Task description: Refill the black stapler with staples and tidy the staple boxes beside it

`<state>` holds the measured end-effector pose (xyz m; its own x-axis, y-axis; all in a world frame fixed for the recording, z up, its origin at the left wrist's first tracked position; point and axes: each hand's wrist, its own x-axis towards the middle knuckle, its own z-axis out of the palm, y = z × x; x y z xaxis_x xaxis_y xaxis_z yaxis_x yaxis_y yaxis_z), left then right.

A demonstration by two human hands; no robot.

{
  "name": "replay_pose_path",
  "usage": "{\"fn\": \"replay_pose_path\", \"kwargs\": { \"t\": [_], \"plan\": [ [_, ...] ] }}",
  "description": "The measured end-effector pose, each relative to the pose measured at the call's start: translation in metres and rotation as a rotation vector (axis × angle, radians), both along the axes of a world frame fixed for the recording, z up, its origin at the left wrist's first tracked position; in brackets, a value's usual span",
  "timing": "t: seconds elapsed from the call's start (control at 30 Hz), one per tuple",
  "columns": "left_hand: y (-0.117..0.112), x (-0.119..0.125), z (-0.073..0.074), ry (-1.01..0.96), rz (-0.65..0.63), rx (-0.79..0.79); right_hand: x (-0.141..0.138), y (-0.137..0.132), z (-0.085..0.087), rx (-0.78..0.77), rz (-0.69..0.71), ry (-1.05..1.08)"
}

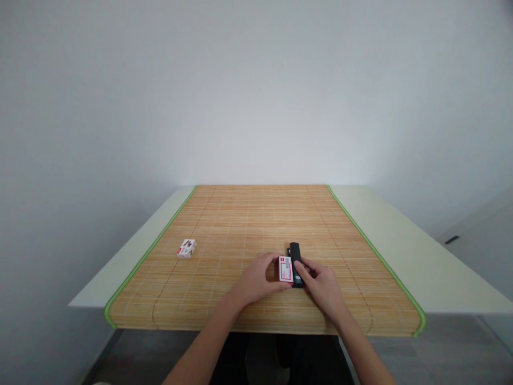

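Observation:
My left hand [258, 279] grips a small white box with magenta edges and a printed label [286, 269], thumb at its near end and fingers at its far end. Directly right of the box, close against it, is a black stapler [295, 251], lying lengthwise away from me. My right hand [323, 283] is closed on the stapler from the right, its thumb on top and the other fingers along the side, partly hidden. Both things are low over the mat; whether the box rests on it I cannot tell.
A second small white box [187, 248] with red and dark printing lies on the left of the bamboo mat [256, 219]. The green-edged mat covers the middle of a white table [404, 251] and hangs slightly over its front edge. A white wall [256, 96] rises behind.

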<state>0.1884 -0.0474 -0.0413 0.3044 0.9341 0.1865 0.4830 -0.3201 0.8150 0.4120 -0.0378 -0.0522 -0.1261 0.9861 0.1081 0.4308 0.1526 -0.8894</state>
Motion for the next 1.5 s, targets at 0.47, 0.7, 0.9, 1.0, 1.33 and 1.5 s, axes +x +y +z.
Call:
{"fn": "replay_pose_path", "kwargs": {
  "t": [0.47, 0.7, 0.9, 1.0, 1.33, 1.5],
  "plan": [
    [-0.005, -0.001, -0.008, 0.035, 0.001, -0.032, 0.0, 0.0, 0.0, 0.0, -0.012, 0.007],
    [-0.015, -0.119, 0.013, 0.216, 0.344, 0.224, 0.002, -0.003, 0.004, 0.018, -0.027, 0.009],
    [-0.009, -0.249, 0.023, 0.487, 0.494, 0.142, 0.001, -0.003, 0.0, 0.005, -0.063, 0.002],
    [-0.005, -0.26, 0.023, 0.384, 0.502, -0.061, 0.0, -0.003, 0.002, 0.015, -0.064, 0.0],
    [0.037, -0.11, 0.0, 0.037, 0.252, -0.056, -0.002, -0.003, 0.005, 0.01, -0.049, -0.016],
    [0.048, -0.034, -0.008, -0.062, 0.064, -0.011, -0.001, -0.001, 0.006, 0.045, -0.043, -0.052]
  ]
}}
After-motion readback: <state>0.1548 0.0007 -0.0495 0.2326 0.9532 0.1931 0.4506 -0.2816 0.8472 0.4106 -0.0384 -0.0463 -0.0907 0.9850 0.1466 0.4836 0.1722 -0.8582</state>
